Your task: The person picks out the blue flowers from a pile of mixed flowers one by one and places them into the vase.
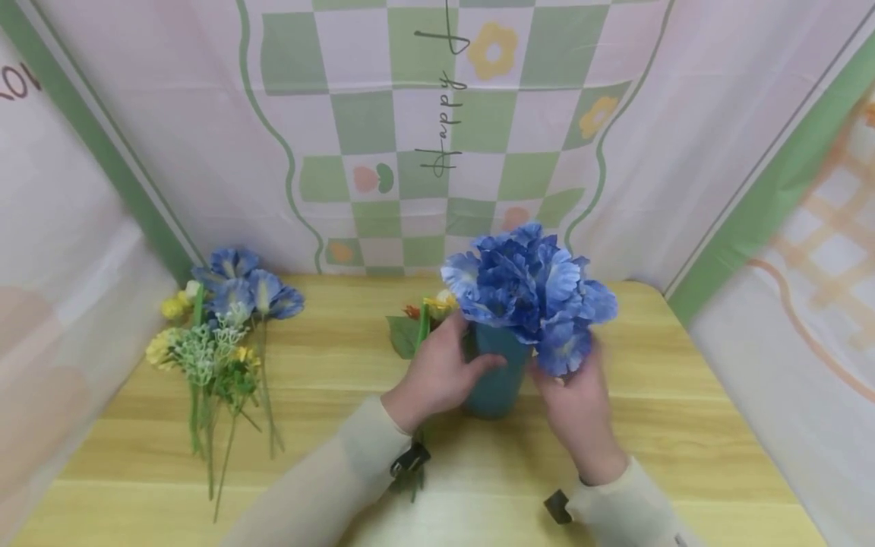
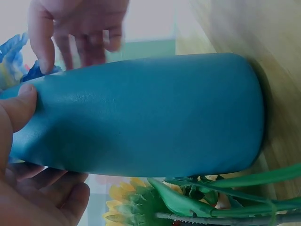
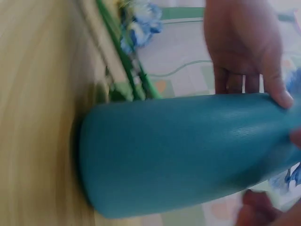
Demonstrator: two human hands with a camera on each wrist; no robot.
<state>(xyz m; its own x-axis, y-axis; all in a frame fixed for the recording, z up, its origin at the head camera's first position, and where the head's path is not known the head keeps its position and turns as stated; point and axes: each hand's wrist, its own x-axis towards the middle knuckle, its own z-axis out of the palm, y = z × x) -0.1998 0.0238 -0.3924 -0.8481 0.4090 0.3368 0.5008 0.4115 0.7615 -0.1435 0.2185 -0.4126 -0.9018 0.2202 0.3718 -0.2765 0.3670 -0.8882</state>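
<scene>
While the wood-grained table point(image 1: 690, 410) spread wide beneath us, we had the blue-green vase point(image 1: 494, 387) standing on it between our two hands, its long axis roughly upright. We saw the blue flowers point(image 1: 522, 285) crowd its mouth and lean out to our right, the lowest bloom overlapping our right hand point(image 1: 577, 406) in the head view. We held the vase near its top with our left hand point(image 1: 440, 368), thumb on one face and fingers round the side, so the left was the nearer. We kept the right beside it, fingers loose, apparently gripping nothing; whether it touched the vase, we could not tell. We had a yellow sunflower point(image 2: 134, 205) just beside the vase, on the left.
</scene>
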